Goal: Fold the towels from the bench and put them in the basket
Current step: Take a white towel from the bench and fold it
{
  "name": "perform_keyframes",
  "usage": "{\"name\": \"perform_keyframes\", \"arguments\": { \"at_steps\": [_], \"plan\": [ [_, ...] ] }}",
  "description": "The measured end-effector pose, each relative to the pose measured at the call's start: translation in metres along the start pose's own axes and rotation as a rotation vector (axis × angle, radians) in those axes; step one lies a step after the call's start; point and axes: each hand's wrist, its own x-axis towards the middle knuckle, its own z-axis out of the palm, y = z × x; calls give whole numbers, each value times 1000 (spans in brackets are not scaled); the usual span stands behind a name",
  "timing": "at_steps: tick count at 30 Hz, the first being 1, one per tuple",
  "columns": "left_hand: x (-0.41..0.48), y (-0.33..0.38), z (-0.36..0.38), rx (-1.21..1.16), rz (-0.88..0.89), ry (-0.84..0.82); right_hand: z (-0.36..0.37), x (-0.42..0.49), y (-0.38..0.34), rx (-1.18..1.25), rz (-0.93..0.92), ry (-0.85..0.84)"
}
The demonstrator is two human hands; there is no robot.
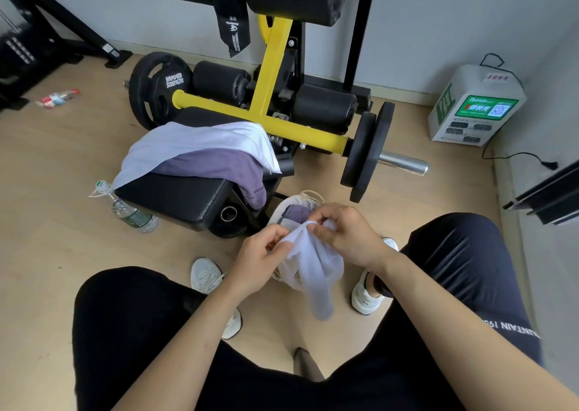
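A white towel (313, 266) hangs between my hands above the floor, bunched and drooping toward my feet. My left hand (260, 260) pinches its left edge and my right hand (347, 235) grips its top right. Just behind it stands the small white basket (277, 215) with a purple folded towel (297, 213) inside; the hanging towel hides the basket's front. On the black bench pad (175, 197) lie another white towel (200, 143) and a purple towel (225, 168) under it, the purple one drooping off the right end.
A yellow-framed weight machine (269, 75) with black plates stands behind the bench. Plastic bottles lie on the floor at the bench's left (134, 215) and far left (58, 97). A white charging box (473, 107) sits by the right wall. My knees and shoes flank the basket.
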Motion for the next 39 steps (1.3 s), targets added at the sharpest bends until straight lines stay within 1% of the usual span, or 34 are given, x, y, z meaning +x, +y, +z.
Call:
{"name": "perform_keyframes", "arguments": {
  "at_steps": [2, 4, 8, 10, 11, 13, 15, 17, 19, 21, 24, 28, 31, 32, 34, 37, 39],
  "plan": [
    [1, -2, -4, 4, -10, -29, -4, 1, 3, -29, 14, 41],
    [0, -3, -9, 57, -26, -52, -6, 1, 4, -21, 43, 91],
    [-2, -6, -14, 280, -37, -7, -11, 2, 4, 112, 139, 189],
    [-1, -11, -14, 313, -27, 7, -15, 3, 3, 179, 166, 223],
    [-1, -13, -14, 284, -26, 6, -16, 4, 3, 192, 171, 237],
    [-1, -14, -14, 152, -53, -14, -18, 4, 3, 168, 171, 273],
    [-1, -11, -16, -5, -98, -29, -19, 4, 7, 40, 150, 286],
    [0, -5, -19, -127, -121, -18, -18, 1, 9, -188, 93, 216],
    [0, 0, -21, -249, -131, -13, -12, -2, 6, -299, 8, 102],
    [1, 6, -21, -345, -145, -39, 0, -4, 2, -243, -85, 3],
    [2, 11, -22, -387, -162, -121, 17, -4, -3, -73, -104, -82],
    [1, 13, -24, -413, -182, -197, 18, -3, -7, -68, -151, -111],
    [-1, 16, -23, -380, -177, -233, 18, -3, -8, -48, -129, -74],
    [-1, 15, -22, -351, -165, -216, 18, -3, -9, -48, -114, -58],
    [-1, 10, -21, -282, -137, -121, 19, -4, -8, -16, -73, -24],
    [-3, 5, -21, -52, 13, 112, 20, -5, -8, 50, 12, 46],
    [-7, 8, -15, 36, 121, 197, 21, -6, -7, 64, 25, 75]
  ]
}}
